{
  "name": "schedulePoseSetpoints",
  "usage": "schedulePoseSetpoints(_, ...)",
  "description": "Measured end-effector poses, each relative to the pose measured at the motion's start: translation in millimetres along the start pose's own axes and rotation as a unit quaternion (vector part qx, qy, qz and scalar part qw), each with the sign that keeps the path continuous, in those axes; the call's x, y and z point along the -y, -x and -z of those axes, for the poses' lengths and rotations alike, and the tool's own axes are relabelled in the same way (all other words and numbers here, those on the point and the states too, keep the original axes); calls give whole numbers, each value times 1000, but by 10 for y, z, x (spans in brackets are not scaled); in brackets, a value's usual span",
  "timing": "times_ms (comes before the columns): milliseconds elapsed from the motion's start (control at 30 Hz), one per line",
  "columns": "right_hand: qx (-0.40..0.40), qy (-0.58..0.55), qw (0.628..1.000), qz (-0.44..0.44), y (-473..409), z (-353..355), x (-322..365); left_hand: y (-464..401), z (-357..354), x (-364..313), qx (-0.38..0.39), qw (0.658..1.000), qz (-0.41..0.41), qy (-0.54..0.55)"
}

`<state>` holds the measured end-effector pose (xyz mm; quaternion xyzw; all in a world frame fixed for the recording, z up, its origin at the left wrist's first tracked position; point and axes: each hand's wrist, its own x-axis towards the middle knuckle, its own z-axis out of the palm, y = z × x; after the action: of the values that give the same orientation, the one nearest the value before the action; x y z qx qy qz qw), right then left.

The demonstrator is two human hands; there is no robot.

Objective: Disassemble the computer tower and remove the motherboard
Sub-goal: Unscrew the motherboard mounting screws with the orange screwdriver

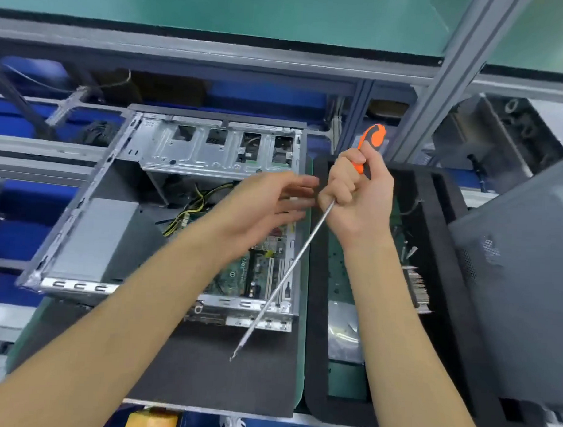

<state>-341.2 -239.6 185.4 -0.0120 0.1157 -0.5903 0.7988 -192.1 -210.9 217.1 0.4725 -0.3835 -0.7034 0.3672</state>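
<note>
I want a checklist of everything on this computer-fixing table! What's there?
Surface: black mat under the case.
Job's things: open computer case, lying flat; green motherboard still inside; long orange-handled screwdriver.
Clutter: black tray holding removed parts; grey side panel.
Hands: right hand grips the screwdriver, tip off the case; left hand open, blurred.
Cables: yellow and black wires inside the case.
Surroundings: aluminium frame, blue bins.

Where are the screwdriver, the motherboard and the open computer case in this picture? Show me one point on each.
screwdriver [370, 137]: head view, on the orange handle above the right hand.
motherboard [236, 272]: head view, on the green board inside the case.
case [193, 152]: head view, on the metal drive bay at the far side.
</note>
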Motion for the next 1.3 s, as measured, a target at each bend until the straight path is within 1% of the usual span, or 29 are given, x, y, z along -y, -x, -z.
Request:
schedulePoseSetpoints(67, 5, 10, 1000, 15, -122, -78, -226, 49, 432, -71, -40, 989, -32, -142)
schedulePoseSetpoints(133, 12, 20, 999, 36, -226, -118, -406, 95, 853, -82, -54, 964, -21, -258)
schedulePoseSetpoints(233, 29, 23, 997, 67, -371, -115, -592, 96, 1381, 37, -54, 931, 17, -360)
schedulePoseSetpoints(267, 29, 24, 996, 82, -418, -101, -632, 84, 1509, 105, -42, 918, 26, -393)
schedulePoseSetpoints(300, 29, 17, 995, 96, -461, -83, -656, 59, 1611, 178, -21, 897, 30, -441)
schedulePoseSetpoints(400, 28, -32, 991, 129, -562, -7, -703, -37, 1794, 424, 89, 797, 58, -594)
schedulePoseSetpoints(433, 21, -36, 988, 146, -586, 20, -710, -76, 1822, 513, 122, 776, 76, -614)
schedulePoseSetpoints(500, 1, -24, 984, 174, -599, 61, -716, -104, 1807, 650, 163, 754, 96, -629)
schedulePoseSetpoints(533, -9, -16, 982, 185, -607, 78, -722, -126, 1815, 696, 173, 750, 90, -632)
schedulePoseSetpoints(600, -21, -2, 980, 200, -621, 87, -723, -189, 1881, 750, 154, 757, 64, -632)
schedulePoseSetpoints(667, -22, 10, 977, 213, -632, 53, -701, -227, 1948, 745, 99, 771, 46, -628)
schedulePoseSetpoints(767, -8, 50, 975, 214, -671, -51, -665, -254, 1987, 772, 22, 812, 36, -582)
schedulePoseSetpoints(800, 6, 62, 977, 205, -688, -93, -658, -250, 1984, 782, 1, 812, 25, -583)
schedulePoseSetpoints(833, 21, 72, 978, 192, -706, -137, -648, -242, 1979, 774, -13, 801, 9, -599)
schedulePoseSetpoints(867, 37, 80, 980, 176, -724, -184, -642, -225, 1976, 746, -13, 780, -8, -625)
schedulePoseSetpoints(967, 72, 90, 985, 131, -811, -348, -630, -146, 1959, 597, 40, 709, -41, -703)
schedulePoseSetpoints(1000, 81, 92, 985, 121, -845, -412, -631, -120, 1966, 534, 44, 689, -65, -721)
schedulePoseSetpoints(1100, 103, 89, 986, 100, -936, -607, -631, -95, 2054, 326, 8, 631, -210, -747)
schedulePoseSetpoints(1133, 111, 95, 985, 94, -952, -666, -640, -94, 2096, 258, -6, 624, -242, -743)
schedulePoseSetpoints(1167, 119, 111, 983, 88, -965, -722, -667, -94, 2138, 204, -21, 627, -248, -738)
schedulePoseSetpoints(1233, 134, 168, 974, 75, -986, -800, -796, -89, 2217, 167, -35, 659, -229, -715)
schedulePoseSetpoints(1300, 149, 233, 960, 46, -980, -819, -1030, -68, 2268, 213, -45, 689, -191, -697)
